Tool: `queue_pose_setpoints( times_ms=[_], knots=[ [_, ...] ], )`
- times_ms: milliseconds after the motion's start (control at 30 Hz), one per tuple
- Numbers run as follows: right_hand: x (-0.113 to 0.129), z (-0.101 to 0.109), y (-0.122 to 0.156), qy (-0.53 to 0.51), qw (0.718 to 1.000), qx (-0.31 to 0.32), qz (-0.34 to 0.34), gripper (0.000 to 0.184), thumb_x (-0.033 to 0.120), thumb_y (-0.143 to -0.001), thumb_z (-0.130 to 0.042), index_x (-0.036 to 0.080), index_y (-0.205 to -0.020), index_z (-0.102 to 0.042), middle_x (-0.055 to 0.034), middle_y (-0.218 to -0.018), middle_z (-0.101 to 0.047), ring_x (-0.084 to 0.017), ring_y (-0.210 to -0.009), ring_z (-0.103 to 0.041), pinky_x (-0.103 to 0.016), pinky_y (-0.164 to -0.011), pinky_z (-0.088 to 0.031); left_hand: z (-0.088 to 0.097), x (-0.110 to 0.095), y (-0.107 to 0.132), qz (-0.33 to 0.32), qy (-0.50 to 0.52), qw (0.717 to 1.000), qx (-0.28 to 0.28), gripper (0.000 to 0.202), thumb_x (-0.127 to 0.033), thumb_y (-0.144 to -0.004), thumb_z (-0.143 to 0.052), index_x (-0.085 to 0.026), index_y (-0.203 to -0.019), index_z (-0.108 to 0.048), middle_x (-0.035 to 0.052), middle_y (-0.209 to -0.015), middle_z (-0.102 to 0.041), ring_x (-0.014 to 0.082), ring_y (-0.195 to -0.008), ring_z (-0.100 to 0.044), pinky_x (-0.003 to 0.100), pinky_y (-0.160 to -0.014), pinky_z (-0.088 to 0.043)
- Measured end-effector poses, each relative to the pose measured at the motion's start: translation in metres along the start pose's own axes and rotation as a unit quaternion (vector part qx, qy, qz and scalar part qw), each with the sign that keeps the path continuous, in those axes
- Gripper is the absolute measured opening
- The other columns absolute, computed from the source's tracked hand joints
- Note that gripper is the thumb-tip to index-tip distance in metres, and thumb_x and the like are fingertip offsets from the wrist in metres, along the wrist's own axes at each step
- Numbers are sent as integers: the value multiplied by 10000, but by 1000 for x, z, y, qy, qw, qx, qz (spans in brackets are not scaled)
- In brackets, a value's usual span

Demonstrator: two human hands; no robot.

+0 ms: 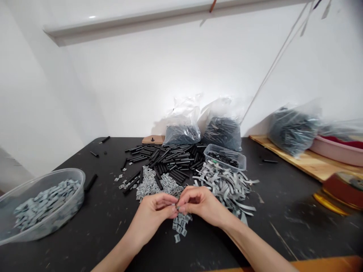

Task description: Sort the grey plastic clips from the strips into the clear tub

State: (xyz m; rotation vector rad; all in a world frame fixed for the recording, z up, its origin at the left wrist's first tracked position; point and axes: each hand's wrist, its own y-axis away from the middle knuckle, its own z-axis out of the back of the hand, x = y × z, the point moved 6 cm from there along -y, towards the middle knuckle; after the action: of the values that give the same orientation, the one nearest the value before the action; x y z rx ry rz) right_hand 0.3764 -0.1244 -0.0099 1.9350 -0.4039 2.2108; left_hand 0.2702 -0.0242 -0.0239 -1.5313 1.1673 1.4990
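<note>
1. Several loose grey clips [179,228] lie on the worktop [107,234] nearest my camera, just short of the fingertips and slightly toward my right hand's side.
2. Right beyond them I have my left hand [154,211] and right hand [200,206] meeting, thumbs and forefingers of each grip closed on one small piece [177,207]. It sits between the two, about equally near each. Only a sliver shows past the fingers, so I cannot tell its long axis or exactly what it is.
3. Off to my left, well apart from the left hand, stands a clear tub [82,179] holding more grey pieces.
4. Just past the fingertips I see a heap of grey clips [148,185], spread mostly ahead of my left hand; a tangle of grey strips [227,185] curls beside and beyond my right, the nearer hand to it.
5. Behind the heap, many black tubes [170,158] lie at mixed slants, with a clear box [244,160] to their right.
6. Farthest from me, two clear bags [181,134] with dark contents stand near the wall [127,83].
</note>
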Motion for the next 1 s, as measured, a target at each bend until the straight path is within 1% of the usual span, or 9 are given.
queue_pose_setpoints(
  times_ms=[133, 200, 400, 567, 700, 833, 1000],
  knots=[
    [-5, 1, 0, -63, 996, -16, -55, 230, 282, -665, -809, 123, -789, -697, -16, -678, -631, -105, -616, -575, -232, -619, -438, 1, -1, -1, 8, 0, 1000, -4, 224, -277, -737, -739, -123, -897, -716, 80, -820, -758, 215, -802, -702, 342, -798, -556],
    [-6, 1, 0, -76, 994, -23, -71, 260, 282, -639, -825, 123, -784, -677, -6, -660, -634, -101, -613, -574, -229, -626, -440, 1, -2, 0, 8, -3, 1000, -5, 231, -294, -734, -744, -128, -893, -725, 81, -833, -759, 217, -808, -702, 343, -806, -557],
    [-8, 0, 0, -75, 994, -22, -71, 246, 269, -650, -811, 129, -786, -662, 0, -695, -634, -92, -639, -564, -220, -644, -429, 3, -1, 0, -1, -19, 1000, -18, 204, -292, -725, -744, -142, -865, -740, 63, -807, -750, 206, -780, -696, 331, -792, -557],
    [-7, 1, 0, -69, 995, -28, -66, 214, 258, -668, -792, 129, -789, -672, 2, -687, -626, -90, -633, -554, -221, -643, -420, 4, -1, -1, -5, -38, 999, -25, 188, -285, -729, -731, -149, -858, -732, 63, -812, -749, 208, -779, -692, 323, -778, -547],
    [-6, -2, 0, -68, 994, -33, -73, 241, 280, -653, -801, 121, -791, -684, -1, -678, -625, -90, -620, -542, -222, -630, -415, 3, -3, -2, -24, -51, 998, -39, 128, -253, -735, -717, -153, -810, -686, 34, -720, -729, 183, -716, -682, 284, -721, -531],
    [-6, -3, -1, -71, 993, -52, -74, 236, 285, -659, -795, 112, -775, -684, -3, -661, -622, -83, -604, -528, -212, -605, -396, 2, -4, 0, -41, -80, 994, -54, 105, -251, -757, -693, -171, -808, -650, 13, -712, -712, 164, -708, -663, 247, -680, -501],
    [-6, -2, -1, -76, 992, -76, -70, 234, 286, -658, -795, 122, -767, -669, 7, -642, -616, -81, -582, -517, -209, -588, -379, 1, -5, 4, -52, -117, 989, -72, 110, -279, -775, -680, -194, -834, -642, 9, -713, -715, 172, -714, -659, 235, -660, -481]
  ],
)
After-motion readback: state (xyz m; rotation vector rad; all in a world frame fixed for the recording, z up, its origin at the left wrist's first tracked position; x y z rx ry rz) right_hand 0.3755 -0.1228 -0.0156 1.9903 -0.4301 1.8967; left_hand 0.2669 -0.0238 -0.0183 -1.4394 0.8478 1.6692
